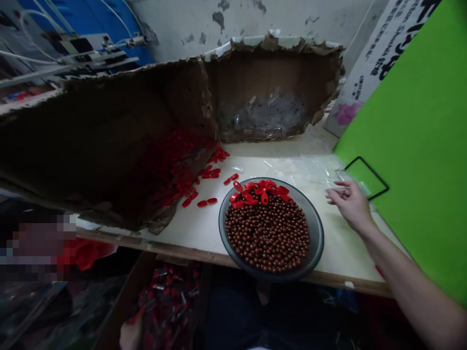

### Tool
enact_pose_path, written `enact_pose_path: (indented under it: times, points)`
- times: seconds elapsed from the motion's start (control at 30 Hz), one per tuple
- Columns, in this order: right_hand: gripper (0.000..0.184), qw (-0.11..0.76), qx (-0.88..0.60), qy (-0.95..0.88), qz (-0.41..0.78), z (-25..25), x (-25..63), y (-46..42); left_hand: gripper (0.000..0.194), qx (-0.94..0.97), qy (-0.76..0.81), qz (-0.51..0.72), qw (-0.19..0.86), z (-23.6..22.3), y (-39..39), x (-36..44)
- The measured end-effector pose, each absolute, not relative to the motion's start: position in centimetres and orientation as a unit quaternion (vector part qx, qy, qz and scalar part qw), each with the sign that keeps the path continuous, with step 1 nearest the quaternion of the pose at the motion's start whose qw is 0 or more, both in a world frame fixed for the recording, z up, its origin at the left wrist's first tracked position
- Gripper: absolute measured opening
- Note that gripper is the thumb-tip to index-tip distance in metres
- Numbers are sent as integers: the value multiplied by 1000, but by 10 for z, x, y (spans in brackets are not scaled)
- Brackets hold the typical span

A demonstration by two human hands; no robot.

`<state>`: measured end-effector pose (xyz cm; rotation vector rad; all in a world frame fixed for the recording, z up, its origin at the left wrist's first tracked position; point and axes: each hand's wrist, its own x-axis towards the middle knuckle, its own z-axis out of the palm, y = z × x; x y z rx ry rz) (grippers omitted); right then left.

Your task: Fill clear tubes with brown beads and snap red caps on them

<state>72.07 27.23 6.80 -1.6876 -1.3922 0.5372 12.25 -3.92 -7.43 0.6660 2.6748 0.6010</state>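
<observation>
My right hand [350, 204] rests over the pale tabletop [204, 248], fingers loosely curled and empty, nearest to some clear plastic film [310, 172]. To its left stands a round grey dish [317, 238] heaped with glossy brown beads [267, 233], with red plastic clips [257, 192] on top. Low at the bottom edge, my left hand [130, 334] is cut off by the frame, beside a bin of red-and-metal parts [168, 304]. A red piece [136, 315] lies against it, and I cannot tell whether it is held.
A torn cardboard box [109, 146] lies on its side at the left, spilling red clips [189, 180] onto the table. A second torn box [262, 97] holds clear plastic tubes [262, 116]. A green board [408, 146] and black wire frame [367, 177] stand right.
</observation>
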Motion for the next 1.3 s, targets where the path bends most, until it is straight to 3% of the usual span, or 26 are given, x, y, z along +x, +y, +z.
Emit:
enact_pose_path:
  times: [0.07, 0.2, 0.27, 0.37, 0.43, 0.57, 0.77, 1.03, 1.13, 1.3]
  points:
    - [40, 423, -624, -611, 242, 91, 699, 254, 24, 191, 940, 258, 119, -64, -20, 131]
    - [16, 224, -484, -827, 176, 122, 650, 231, 43, 292, 872, 391, 12, -10, 39, 178]
    - [14, 137, -432, -886, 99, 126, 631, 229, 46, 378, 804, 458, -27, 27, 69, 219]
    - [21, 10, -429, -903, -32, 124, 609, 234, 32, 542, 680, 493, 20, 76, 102, 291]
    - [25, -64, -435, -893, -99, 121, 597, 236, 33, 618, 631, 463, 68, 97, 118, 333]
    - [27, -122, -402, -896, -145, 112, 572, 228, 36, 699, 604, 368, 102, 105, 138, 383]
    - [26, -67, -309, -949, -4, 106, 556, 216, 36, 716, 613, 315, 110, 99, 143, 389]
    - [19, 184, -390, -817, 382, 100, 580, 226, 47, 720, 611, 294, 148, 102, 143, 386]
    - [25, 244, -394, -720, 516, 102, 584, 220, 46, 719, 606, 309, 144, 102, 144, 386]
    - [34, 295, -403, -639, 585, 112, 585, 212, 36, 700, 581, 381, 165, 107, 146, 387]
